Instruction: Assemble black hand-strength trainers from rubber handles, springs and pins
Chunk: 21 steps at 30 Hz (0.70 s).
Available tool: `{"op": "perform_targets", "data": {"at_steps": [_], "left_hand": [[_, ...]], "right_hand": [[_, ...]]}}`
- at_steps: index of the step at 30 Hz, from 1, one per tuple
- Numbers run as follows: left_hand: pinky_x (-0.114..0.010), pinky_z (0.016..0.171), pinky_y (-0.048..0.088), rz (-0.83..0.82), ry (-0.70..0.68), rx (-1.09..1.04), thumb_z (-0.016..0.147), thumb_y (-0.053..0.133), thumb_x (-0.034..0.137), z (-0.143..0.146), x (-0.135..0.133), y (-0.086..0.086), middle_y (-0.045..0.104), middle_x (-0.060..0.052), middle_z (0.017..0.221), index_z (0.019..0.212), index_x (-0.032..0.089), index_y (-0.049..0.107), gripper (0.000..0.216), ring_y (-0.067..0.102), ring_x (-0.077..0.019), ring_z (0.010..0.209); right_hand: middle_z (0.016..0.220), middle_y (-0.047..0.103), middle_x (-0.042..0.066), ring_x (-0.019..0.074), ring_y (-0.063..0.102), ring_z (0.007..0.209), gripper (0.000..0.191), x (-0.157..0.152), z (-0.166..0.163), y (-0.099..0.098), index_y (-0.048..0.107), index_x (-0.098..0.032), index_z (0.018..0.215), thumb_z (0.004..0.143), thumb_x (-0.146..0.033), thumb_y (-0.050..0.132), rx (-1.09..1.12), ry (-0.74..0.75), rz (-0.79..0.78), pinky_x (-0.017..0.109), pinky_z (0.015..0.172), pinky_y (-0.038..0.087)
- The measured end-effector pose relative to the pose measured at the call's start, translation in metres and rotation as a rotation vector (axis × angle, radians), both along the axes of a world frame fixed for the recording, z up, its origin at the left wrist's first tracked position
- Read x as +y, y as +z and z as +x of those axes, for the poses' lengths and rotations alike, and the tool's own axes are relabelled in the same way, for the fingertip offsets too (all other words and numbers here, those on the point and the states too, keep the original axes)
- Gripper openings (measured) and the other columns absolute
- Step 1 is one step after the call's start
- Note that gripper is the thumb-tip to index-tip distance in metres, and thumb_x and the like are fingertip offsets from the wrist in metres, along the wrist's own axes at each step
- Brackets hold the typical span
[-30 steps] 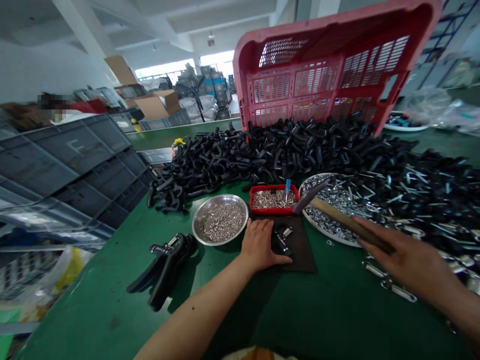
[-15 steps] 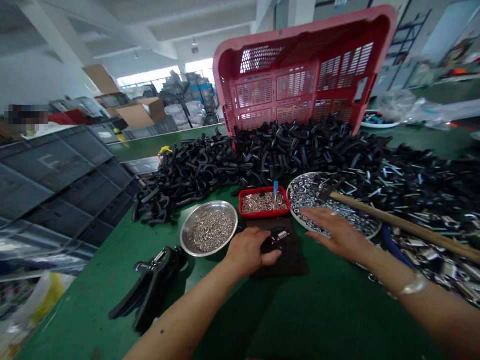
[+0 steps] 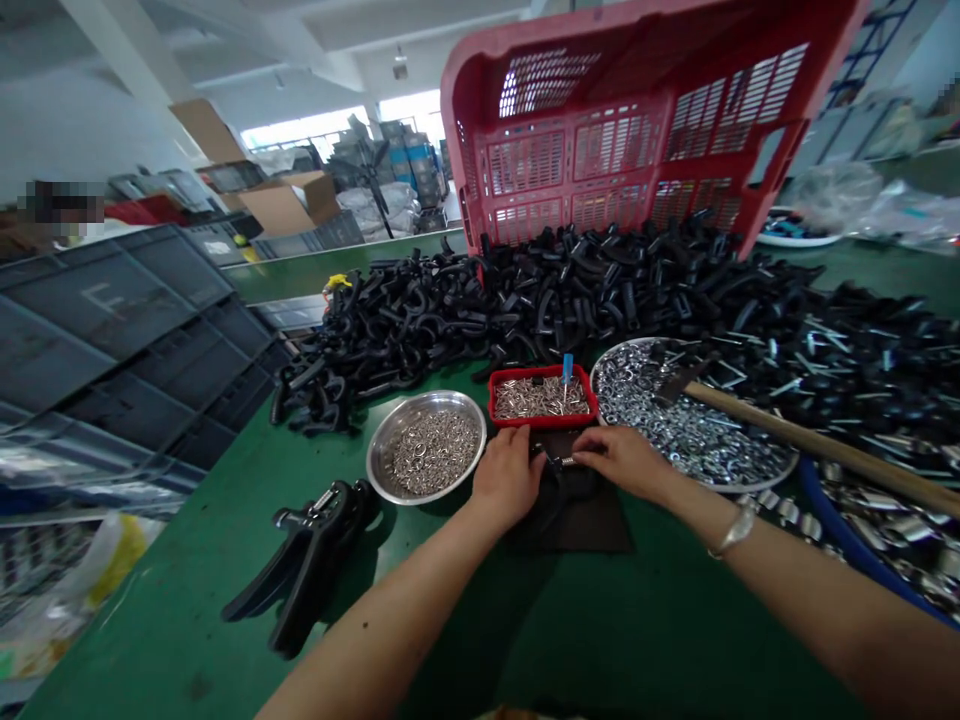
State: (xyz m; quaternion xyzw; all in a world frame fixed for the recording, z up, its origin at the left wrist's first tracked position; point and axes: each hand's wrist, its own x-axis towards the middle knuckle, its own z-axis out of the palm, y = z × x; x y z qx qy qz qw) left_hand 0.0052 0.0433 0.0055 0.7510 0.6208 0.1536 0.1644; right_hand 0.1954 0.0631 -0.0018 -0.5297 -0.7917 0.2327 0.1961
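A black plastic clamp part (image 3: 556, 490) lies on a dark mat (image 3: 600, 530) in front of me. My left hand (image 3: 506, 478) is closed on its left side, with the fingertips partly hidden. My right hand (image 3: 619, 460) pinches a small coil spring (image 3: 568, 461) at the part's upper right. Left of my arms rests a spring clamp (image 3: 311, 560) with black handles and a coil spring between them. Close by stand a steel bowl of small metal rings (image 3: 371, 470), a red tray of rivets (image 3: 544, 423) and a wide dish of metal pieces (image 3: 750, 488).
A big heap of black plastic parts (image 3: 540, 300) spreads across the back, under a tipped red basket (image 3: 457, 130). A wooden-handled hammer (image 3: 795, 430) lies over the dish. A blue-rimmed container (image 3: 817, 510) holds metal parts at right. Grey crates (image 3: 112, 330) stand at left.
My right hand has come left and down from over the dish, its fingers closing on the spring. My left hand stays at the clamp part. The view has shifted slightly.
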Motion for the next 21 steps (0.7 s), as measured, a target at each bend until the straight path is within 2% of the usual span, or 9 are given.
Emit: {"op": "perform_targets", "data": {"at_steps": [2, 5, 7, 10, 13, 17, 19, 21], "left_hand": [[-0.033, 0.095, 0.035, 0.053, -0.025, 0.036, 0.082, 0.045, 0.035, 0.000, -0.007, -0.004, 0.049, -0.010, 0.124, 0.126, 0.016, 0.043, 0.048, 0.046, -0.0231, 0.111], [-0.032, 0.092, 0.038, 0.010, -0.014, -0.012, 0.082, 0.047, 0.037, -0.004, -0.011, -0.008, 0.052, -0.006, 0.122, 0.125, 0.020, 0.045, 0.046, 0.049, -0.0214, 0.107], [-0.031, 0.089, 0.041, -0.017, 0.011, -0.063, 0.080, 0.049, 0.039, -0.007, -0.009, -0.010, 0.054, -0.004, 0.121, 0.125, 0.021, 0.045, 0.048, 0.052, -0.0207, 0.104], [-0.030, 0.085, 0.043, -0.033, 0.033, -0.122, 0.079, 0.051, 0.042, -0.010, -0.007, -0.012, 0.055, -0.004, 0.119, 0.124, 0.023, 0.046, 0.049, 0.054, -0.0194, 0.100], [-0.029, 0.083, 0.044, -0.024, 0.027, -0.172, 0.078, 0.051, 0.044, -0.012, -0.007, -0.015, 0.057, -0.003, 0.116, 0.122, 0.024, 0.048, 0.048, 0.056, -0.0184, 0.095], [-0.028, 0.082, 0.044, -0.018, 0.040, -0.238, 0.078, 0.053, 0.043, -0.013, -0.008, -0.019, 0.058, -0.003, 0.115, 0.120, 0.025, 0.050, 0.047, 0.057, -0.0176, 0.092], [-0.028, 0.081, 0.044, -0.015, 0.040, -0.266, 0.077, 0.053, 0.043, -0.014, -0.008, -0.020, 0.058, -0.003, 0.115, 0.120, 0.024, 0.050, 0.047, 0.057, -0.0175, 0.092], [-0.028, 0.081, 0.045, -0.011, 0.036, -0.285, 0.077, 0.054, 0.042, -0.015, -0.007, -0.021, 0.058, -0.003, 0.115, 0.120, 0.024, 0.050, 0.047, 0.057, -0.0174, 0.091]], "right_hand": [[0.076, 0.067, 0.001, 0.0151, 0.060, 0.071, 0.014, 0.009, -0.003, 0.009, 0.065, -0.020, 0.075, 0.074, -0.030, 0.056, -0.073, -0.025, 0.062, 0.025, 0.065, 0.044], [0.085, 0.067, 0.005, 0.0174, 0.061, 0.079, 0.027, 0.040, -0.009, 0.026, 0.063, -0.018, 0.092, 0.081, -0.035, 0.047, -0.232, -0.216, 0.188, 0.027, 0.071, 0.043], [0.089, 0.066, 0.011, 0.0217, 0.061, 0.084, 0.033, 0.067, -0.017, 0.032, 0.060, -0.013, 0.100, 0.080, -0.036, 0.046, -0.344, -0.321, 0.200, 0.031, 0.073, 0.043], [0.089, 0.066, 0.018, 0.0265, 0.061, 0.086, 0.033, 0.102, -0.032, 0.029, 0.061, -0.008, 0.093, 0.072, -0.034, 0.057, -0.398, -0.360, 0.149, 0.033, 0.072, 0.043], [0.089, 0.066, 0.018, 0.0267, 0.061, 0.084, 0.028, 0.119, -0.042, 0.023, 0.062, -0.008, 0.086, 0.068, -0.030, 0.059, -0.395, -0.403, 0.115, 0.032, 0.070, 0.045], [0.090, 0.065, 0.014, 0.0237, 0.061, 0.086, 0.026, 0.107, -0.041, 0.029, 0.057, -0.011, 0.093, 0.078, -0.030, 0.048, -0.347, -0.450, 0.169, 0.030, 0.071, 0.045], [0.087, 0.065, 0.014, 0.0251, 0.062, 0.084, 0.032, 0.087, -0.035, 0.036, 0.051, -0.010, 0.101, 0.082, -0.034, 0.041, -0.288, -0.482, 0.263, 0.033, 0.071, 0.046], [0.080, 0.064, 0.015, 0.0272, 0.063, 0.077, 0.036, 0.061, -0.029, 0.039, 0.045, -0.010, 0.103, 0.083, -0.039, 0.040, -0.129, -0.489, 0.347, 0.037, 0.067, 0.047]]}}
